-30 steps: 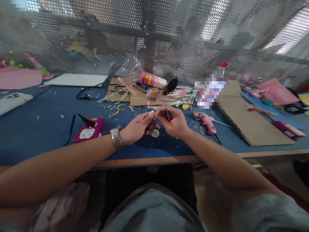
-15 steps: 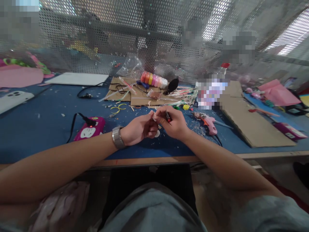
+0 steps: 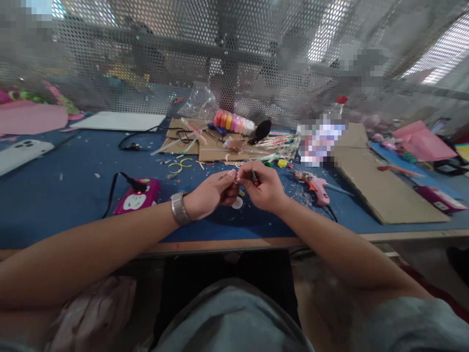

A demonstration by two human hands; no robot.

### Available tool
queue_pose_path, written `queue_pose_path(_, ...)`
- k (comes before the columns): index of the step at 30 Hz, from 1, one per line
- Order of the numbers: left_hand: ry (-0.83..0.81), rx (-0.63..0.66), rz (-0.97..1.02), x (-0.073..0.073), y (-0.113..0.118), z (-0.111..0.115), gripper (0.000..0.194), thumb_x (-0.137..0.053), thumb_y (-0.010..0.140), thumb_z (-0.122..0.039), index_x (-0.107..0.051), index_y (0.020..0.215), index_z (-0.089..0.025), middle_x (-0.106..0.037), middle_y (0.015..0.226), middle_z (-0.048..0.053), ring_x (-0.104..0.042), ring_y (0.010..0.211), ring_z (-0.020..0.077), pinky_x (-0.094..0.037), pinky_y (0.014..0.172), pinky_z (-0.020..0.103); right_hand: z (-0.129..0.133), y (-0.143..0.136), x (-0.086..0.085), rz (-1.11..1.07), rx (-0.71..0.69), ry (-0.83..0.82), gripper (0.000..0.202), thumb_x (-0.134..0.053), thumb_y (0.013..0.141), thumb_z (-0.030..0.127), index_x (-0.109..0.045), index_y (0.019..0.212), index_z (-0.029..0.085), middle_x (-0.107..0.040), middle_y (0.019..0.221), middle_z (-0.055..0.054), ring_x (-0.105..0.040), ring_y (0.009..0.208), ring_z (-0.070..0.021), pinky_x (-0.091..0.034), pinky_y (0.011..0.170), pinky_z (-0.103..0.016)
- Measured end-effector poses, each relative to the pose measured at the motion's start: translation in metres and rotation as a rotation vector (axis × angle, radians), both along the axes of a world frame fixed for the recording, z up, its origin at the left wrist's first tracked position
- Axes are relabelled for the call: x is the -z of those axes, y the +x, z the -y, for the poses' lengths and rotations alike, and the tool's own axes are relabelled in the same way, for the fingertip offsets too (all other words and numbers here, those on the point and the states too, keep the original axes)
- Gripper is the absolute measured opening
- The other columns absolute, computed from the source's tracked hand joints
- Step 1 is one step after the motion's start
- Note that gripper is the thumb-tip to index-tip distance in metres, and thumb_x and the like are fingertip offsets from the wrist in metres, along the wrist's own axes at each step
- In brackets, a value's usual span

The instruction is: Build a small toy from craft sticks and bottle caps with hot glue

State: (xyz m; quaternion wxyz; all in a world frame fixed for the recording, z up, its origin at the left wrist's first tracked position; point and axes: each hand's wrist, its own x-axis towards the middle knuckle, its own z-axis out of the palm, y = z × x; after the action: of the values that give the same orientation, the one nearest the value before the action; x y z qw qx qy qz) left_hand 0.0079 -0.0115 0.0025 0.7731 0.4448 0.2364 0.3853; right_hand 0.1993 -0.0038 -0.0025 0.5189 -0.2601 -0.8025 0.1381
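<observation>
Left hand (image 3: 210, 196): thumb drawn in against the curled fingers, tips meeting the right hand's; whether a small piece is pinched there cannot be told.
Right hand (image 3: 266, 188): fingers bent closely round a dark-and-red tool (image 3: 255, 179); thumb and forefinger brought to the left fingertips, apparently to steady fine work.
Dark-and-red tool: tucked upright within the right hand, probably kept there to spare reaching; its type is hidden.
White disc (image 3: 237, 202): flat on the blue table (image 3: 205, 230), just below the meeting fingertips, presumably within easy pick-up.
Glue gun (image 3: 318, 188): pink, lying right of the hands, cord trailing towards the table edge, likely for ready reach.
Power strip (image 3: 150, 196): magenta, plug inserted, light red; set left of the wrist, seemingly to keep the cord aside.
Straws (image 3: 280, 143): bundled behind the hands, partly over cardboard (image 3: 216, 154).
</observation>
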Motion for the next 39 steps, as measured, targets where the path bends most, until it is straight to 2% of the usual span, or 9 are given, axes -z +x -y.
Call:
queue_pose_path(4,-0.049,0.074,0.003,-0.006,-0.001,0.003,0.046,-0.091,0.09,-0.051,-0.06,0.085,-0.017,-0.044,0.075,-0.004,-0.035,0.058,0.0092,-0.038,0.051,0.018,0.002,0.001,0.0,0.048,0.005,0.109,0.016,-0.067,0.11,0.029,-0.065,0.094,0.026,-0.076,0.09,-0.001,-0.067,0.082,-0.0197,-0.049,0.08,-0.036)
queue_pose_path(10,-0.108,0.19,-0.038,-0.005,-0.002,0.001,0.047,-0.079,0.098,-0.055,-0.06,0.078,-0.016,-0.035,0.066,-0.006,-0.027,0.053,0.0091,-0.031,0.045,0.019,0.004,0.001,0.0,0.087,-0.015,0.216,0.013,-0.063,0.108,0.02,-0.065,0.098,0.028,-0.075,0.083,0.001,-0.066,0.08,-0.0203,-0.05,0.085,-0.039)
queue_pose_path(15,-0.062,0.091,-0.013,-0.007,-0.001,0.002,0.046,-0.082,0.097,-0.053,-0.057,0.081,-0.018,-0.04,0.073,-0.004,-0.034,0.058,0.0104,-0.037,0.05,0.02,0.002,0.001,0.003,0.018,0.011,0.073,0.003,-0.075,0.105,0.029,-0.073,0.103,0.028,-0.078,0.09,0.0,-0.066,0.078,-0.0193,-0.051,0.08,-0.038)
queue_pose_path(18,-0.018,0.047,-0.021,-0.006,-0.001,0.002,0.047,-0.082,0.097,-0.057,-0.06,0.084,-0.017,-0.044,0.072,-0.003,-0.038,0.059,0.0111,-0.04,0.052,0.021,0.0,0.002,0.005,0.006,0.053,-0.004,0.008,-0.074,0.104,0.033,-0.075,0.1,0.026,-0.076,0.085,-0.001,-0.064,0.073,-0.0188,-0.05,0.075,-0.037)
queue_pose_path(23,0.095,-0.063,-0.023,0.004,-0.002,-0.002,0.047,-0.089,0.093,-0.056,-0.062,0.089,-0.018,-0.05,0.073,-0.003,-0.042,0.06,0.0102,-0.039,0.053,0.018,-0.003,0.004,0.006,-0.045,0.043,-0.071,0.01,-0.077,0.102,0.028,-0.073,0.093,0.024,-0.066,0.075,0.003,-0.058,0.069,-0.0165,-0.045,0.073,-0.035)
queue_pose_path(28,0.132,-0.055,-0.036,0.008,-0.001,-0.006,0.047,-0.091,0.092,-0.053,-0.063,0.084,-0.016,-0.051,0.071,-0.002,-0.043,0.059,0.0098,-0.038,0.052,0.019,-0.003,0.002,0.003,-0.045,0.029,-0.112,0.026,-0.077,0.105,0.044,-0.071,0.091,0.024,-0.066,0.075,0.002,-0.057,0.069,-0.0171,-0.045,0.074,-0.035)
queue_pose_path(32,0.081,0.005,0.002,0.001,0.002,0.0,0.051,-0.091,0.088,-0.058,-0.061,0.084,-0.017,-0.047,0.073,-0.003,-0.039,0.06,0.0102,-0.038,0.052,0.02,0.001,0.001,0.0,0.038,0.031,-0.062,0.035,-0.068,0.109,0.054,-0.068,0.09,0.025,-0.074,0.085,-0.003,-0.064,0.077,-0.021,-0.05,0.079,-0.039)
queue_pose_path(35,0.025,0.061,0.015,-0.004,0.003,0.004,0.051,-0.091,0.087,-0.057,-0.058,0.084,-0.018,-0.046,0.077,-0.003,-0.039,0.06,0.0099,-0.04,0.053,0.02,0.003,0.001,-0.001,0.059,0.025,0.039,0.032,-0.061,0.113,0.05,-0.067,0.092,0.026,-0.077,0.089,-0.005,-0.068,0.085,-0.0232,-0.052,0.085,-0.042)
queue_pose_path(39,-0.04,0.127,-0.01,-0.005,0.001,0.004,0.048,-0.083,0.096,-0.057,-0.058,0.081,-0.018,-0.042,0.072,-0.004,-0.035,0.056,0.0099,-0.035,0.048,0.02,0.004,0.001,0.0,0.064,0.007,0.126,0.029,-0.057,0.115,0.043,-0.067,0.093,0.027,-0.076,0.085,-0.004,-0.068,0.084,-0.0229,-0.053,0.086,-0.042)
